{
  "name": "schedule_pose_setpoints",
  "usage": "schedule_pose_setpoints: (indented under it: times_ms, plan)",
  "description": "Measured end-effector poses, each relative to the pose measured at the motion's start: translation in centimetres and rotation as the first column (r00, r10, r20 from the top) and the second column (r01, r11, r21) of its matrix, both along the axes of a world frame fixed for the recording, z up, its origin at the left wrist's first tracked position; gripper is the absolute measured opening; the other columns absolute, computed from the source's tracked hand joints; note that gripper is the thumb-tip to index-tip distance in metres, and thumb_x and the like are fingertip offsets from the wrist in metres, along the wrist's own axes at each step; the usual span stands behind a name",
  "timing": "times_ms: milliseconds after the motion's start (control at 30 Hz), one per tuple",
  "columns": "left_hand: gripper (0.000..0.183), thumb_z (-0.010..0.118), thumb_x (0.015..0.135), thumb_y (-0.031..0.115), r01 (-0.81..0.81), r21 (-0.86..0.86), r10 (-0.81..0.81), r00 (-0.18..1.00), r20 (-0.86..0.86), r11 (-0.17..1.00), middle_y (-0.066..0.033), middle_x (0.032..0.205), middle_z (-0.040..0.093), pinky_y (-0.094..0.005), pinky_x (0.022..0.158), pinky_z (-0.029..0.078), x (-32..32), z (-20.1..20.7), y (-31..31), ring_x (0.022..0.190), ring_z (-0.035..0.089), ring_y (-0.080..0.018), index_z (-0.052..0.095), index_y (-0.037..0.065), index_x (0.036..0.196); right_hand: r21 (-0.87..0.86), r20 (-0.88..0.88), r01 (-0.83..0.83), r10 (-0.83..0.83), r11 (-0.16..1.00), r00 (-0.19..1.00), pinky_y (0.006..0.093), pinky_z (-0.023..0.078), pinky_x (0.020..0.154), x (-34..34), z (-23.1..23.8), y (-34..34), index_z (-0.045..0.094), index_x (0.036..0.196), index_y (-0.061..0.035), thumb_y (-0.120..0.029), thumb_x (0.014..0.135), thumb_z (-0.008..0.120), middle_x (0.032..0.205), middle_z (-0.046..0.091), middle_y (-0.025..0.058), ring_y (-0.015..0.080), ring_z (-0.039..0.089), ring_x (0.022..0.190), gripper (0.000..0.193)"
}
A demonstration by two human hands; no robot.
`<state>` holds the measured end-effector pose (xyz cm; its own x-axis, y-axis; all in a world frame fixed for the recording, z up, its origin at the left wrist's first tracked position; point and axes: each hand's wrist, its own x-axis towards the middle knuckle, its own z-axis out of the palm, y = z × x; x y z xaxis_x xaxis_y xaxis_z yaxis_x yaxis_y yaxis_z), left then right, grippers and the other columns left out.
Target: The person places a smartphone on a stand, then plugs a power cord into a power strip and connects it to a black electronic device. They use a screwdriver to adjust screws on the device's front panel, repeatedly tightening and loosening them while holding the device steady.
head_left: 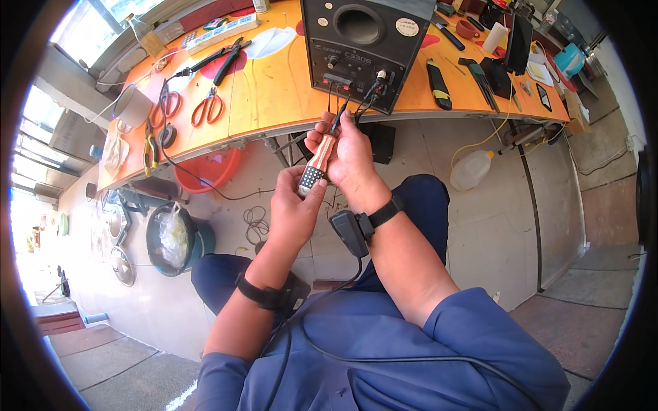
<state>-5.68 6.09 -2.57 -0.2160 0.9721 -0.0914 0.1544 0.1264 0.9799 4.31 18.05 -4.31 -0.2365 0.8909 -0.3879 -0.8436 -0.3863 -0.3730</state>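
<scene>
In front of the black speaker box point(353, 48), both my hands hold a red-and-tan handle point(319, 159) with a black, white-dotted band and a pale end. I cannot tell what kind of tool it belongs to. My left hand point(295, 205) pinches the dotted lower end between thumb and fingers. The fingers of my right hand point(351, 154) curl round its upper part. From that upper end a thin dark length runs up toward the lower front of the speaker, among several black cables point(375, 88); where it ends is unclear.
The orange-topped table point(267, 89) carries red-handled scissors point(208, 109), black cutters point(229, 61), yellow-black pliers point(151, 149), a utility knife point(439, 83) and a power strip point(223, 34). Below stand a red basin point(218, 168), a bucket point(205, 236) and a plastic jug point(471, 171). Cables trail from my wrist straps.
</scene>
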Motion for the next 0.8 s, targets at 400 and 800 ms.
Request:
schedule_pose_setpoints:
  times_ms: [400, 800]
  plan:
    - [0.034, 0.059, 0.104, 0.028, 0.027, 0.095, -0.017, 0.994, -0.104, 0.995, -0.0106, 0.095, 0.068, -0.0234, 0.056, 0.047, -0.76, -0.28, 0.46, 0.072, 0.065, -0.0128, 0.055, -0.001, 0.122, -0.011, 0.032, -0.012, 0.012, 1.0, 0.999, 0.0395, 0.054, 0.064, -0.1, 0.31, 0.18, 0.061, 0.104, -0.0048, -0.039, 0.109, 0.046, 0.076, 0.061, 0.0058, 0.0218, 0.062, 0.065, 0.038]
    - [0.037, 0.07, 0.097, 0.02, 0.099, -0.241, 0.036, 0.864, 0.502, 0.966, -0.0087, 0.094, 0.067, -0.0264, 0.064, 0.048, -0.87, -0.21, 0.01, 0.077, 0.062, -0.0137, 0.054, -0.003, 0.122, 0.004, 0.016, -0.001, 0.001, 1.0, 1.0, 0.0365, 0.052, 0.059, -0.21, 0.55, 0.35, 0.062, 0.099, -0.0058, -0.04, 0.109, 0.046, 0.074, 0.06, 0.0044, 0.0205, 0.06, 0.063, 0.039]
